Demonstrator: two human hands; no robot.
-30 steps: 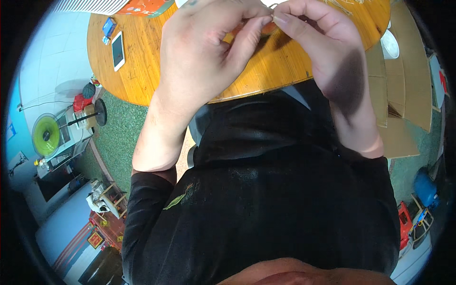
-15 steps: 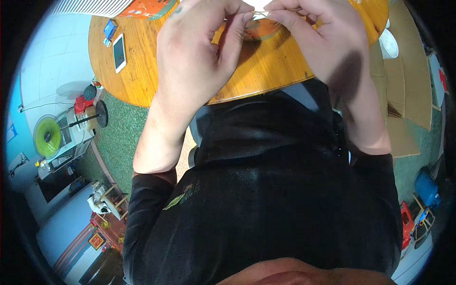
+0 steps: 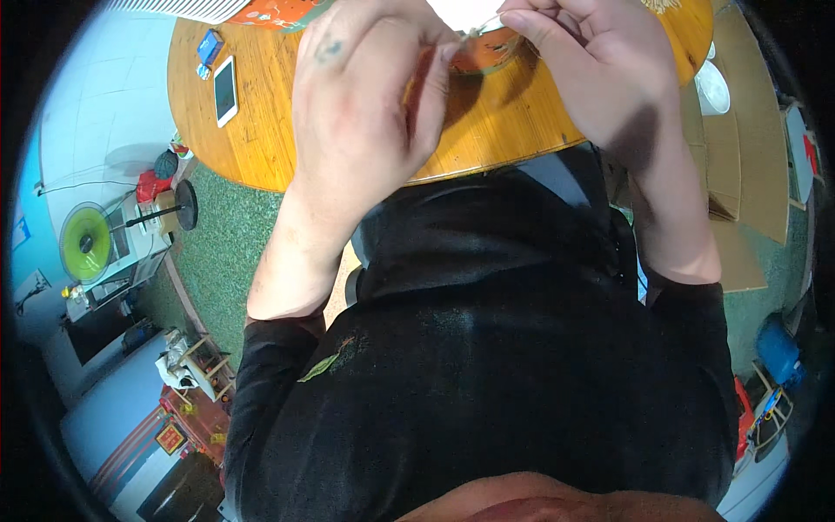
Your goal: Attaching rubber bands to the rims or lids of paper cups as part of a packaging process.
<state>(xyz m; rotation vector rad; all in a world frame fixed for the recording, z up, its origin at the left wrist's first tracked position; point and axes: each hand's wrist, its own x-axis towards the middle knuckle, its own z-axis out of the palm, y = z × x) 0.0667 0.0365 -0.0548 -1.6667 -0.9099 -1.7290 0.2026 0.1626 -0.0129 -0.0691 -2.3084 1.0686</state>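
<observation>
Both my hands are raised over the near part of the round wooden table [image 3: 487, 130]. My left hand [image 3: 370, 100] is closed, thumb against the fingers, at one end of a thin pale strand [image 3: 489, 25]. The other end sits in a pinch of my right hand [image 3: 600, 78]. The strand is too small for me to make out its kind; a small brownish bit shows by my left thumb. Just beyond the fingertips, partly hidden by them, is an orange printed surface [image 3: 477, 61] next to a bright white area [image 3: 461, 12].
A white phone [image 3: 225, 92] and a small blue box [image 3: 209, 45] lie at the table's left. Pale stringy pieces [image 3: 659, 4] are at the far right edge. Cardboard [image 3: 757, 157] and a white bucket [image 3: 713, 89] are right of the table; a green fan [image 3: 85, 244] stands left.
My hands have moved apart a little, the right one slightly rightward. More of the orange surface and the strand shows between them. The view has shifted slightly.
</observation>
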